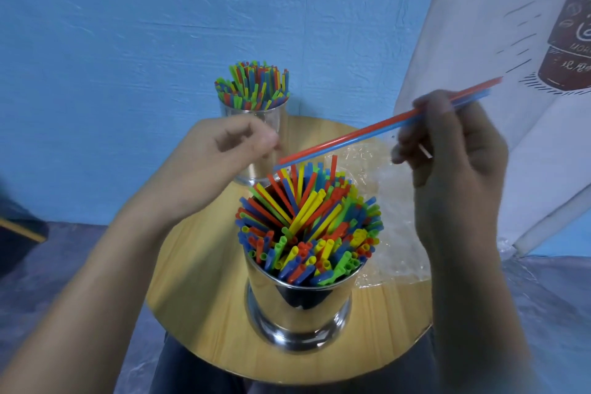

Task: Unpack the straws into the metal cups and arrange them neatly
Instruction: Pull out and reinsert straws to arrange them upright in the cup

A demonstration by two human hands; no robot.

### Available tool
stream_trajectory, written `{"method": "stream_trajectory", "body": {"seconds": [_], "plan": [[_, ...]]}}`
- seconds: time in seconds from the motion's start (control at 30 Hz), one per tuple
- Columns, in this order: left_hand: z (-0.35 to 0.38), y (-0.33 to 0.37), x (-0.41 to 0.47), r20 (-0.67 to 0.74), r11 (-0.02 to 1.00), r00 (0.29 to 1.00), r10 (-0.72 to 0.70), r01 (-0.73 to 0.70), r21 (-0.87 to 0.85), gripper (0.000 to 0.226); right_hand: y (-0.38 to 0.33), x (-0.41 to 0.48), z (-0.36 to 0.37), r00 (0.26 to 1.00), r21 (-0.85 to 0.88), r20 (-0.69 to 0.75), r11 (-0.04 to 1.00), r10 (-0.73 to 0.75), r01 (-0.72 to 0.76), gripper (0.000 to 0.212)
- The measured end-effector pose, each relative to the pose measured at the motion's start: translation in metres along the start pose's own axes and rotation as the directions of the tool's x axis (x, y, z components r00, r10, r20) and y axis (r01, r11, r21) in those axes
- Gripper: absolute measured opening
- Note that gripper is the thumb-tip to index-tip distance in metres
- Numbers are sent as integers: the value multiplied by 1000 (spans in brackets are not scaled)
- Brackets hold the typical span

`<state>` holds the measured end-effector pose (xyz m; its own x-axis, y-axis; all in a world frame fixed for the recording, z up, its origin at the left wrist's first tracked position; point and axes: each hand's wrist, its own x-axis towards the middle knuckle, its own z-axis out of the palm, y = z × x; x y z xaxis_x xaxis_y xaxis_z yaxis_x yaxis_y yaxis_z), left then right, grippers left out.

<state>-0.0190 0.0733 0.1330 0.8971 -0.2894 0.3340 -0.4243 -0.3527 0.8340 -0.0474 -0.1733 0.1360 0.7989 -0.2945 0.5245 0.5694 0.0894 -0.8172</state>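
Near cup [299, 304]: on the counter [192, 281], directly before me, packed with upright straws [308, 227].
Far cup [256, 125]: behind the near cup, slightly left, also holding straws.
Wrapper [388, 217]: on the counter, right of the near cup.
My left grip [224, 153]: before the far cup.
My right grip [447, 141]: above the wrapper, pinching two straws [361, 134] whose tips reach leftward over the near cup.

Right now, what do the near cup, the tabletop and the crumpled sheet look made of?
Near shiny cup: polished metal, mirror reflections. Round pale tabletop: wood or wood-look laminate, visible straight grain. Crumpled clear sheet: thin plastic film, see-through with glossy creases.
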Motion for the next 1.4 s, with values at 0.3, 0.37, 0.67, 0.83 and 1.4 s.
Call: {"method": "stream_trajectory", "body": {"seconds": [0.3, 0.37, 0.67, 0.83, 1.4], "plan": [[12, 17, 15, 380, 966, 896, -230, 161, 204, 24, -12, -1, -6, 983, -350, 146, 923, -113, 158, 18], [11, 17, 17, 364, 969, 906, -218, 155, 194, 24, -5, -2, -5, 964, -400, 267, 908, -16, 126, 16], [18, 9, 23, 272, 978, 944, -187, 152, 145, 10, 4, -7, -6, 871, -378, 470, 924, 140, 55, 6], [19, 10, 23, 238, 987, 961, -145, 122, 108, 12, -1, -6, -5, 903, -371, 425, 923, 66, 107, 31], [20, 18, 25, -134, 992, 986, 100, -110, -66, 5, 17, -9, -10, 876, -515, 450, 852, 176, 93, 13]]}}
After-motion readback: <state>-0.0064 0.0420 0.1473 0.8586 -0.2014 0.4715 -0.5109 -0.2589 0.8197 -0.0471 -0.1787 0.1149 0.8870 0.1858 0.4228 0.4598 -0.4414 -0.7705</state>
